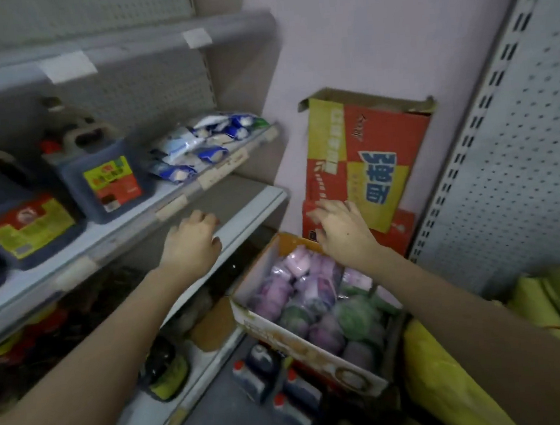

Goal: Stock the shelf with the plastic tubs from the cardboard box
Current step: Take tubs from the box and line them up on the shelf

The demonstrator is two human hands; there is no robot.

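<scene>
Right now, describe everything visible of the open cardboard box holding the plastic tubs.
The brown cardboard box is open-topped, with a white and red printed front wall and an orange far rim. It sits low beside the shelving, skewed to it, a yellow sack close at its right. Purple and green plastic tubs fill it. The right hand, fingers spread, is over its far corner; contact is unclear.

The tubs (313, 297) are pink, purple and green, the carton (332, 133) red-and-yellow checked with blue lettering, the shelves (247, 203) grey.
</scene>
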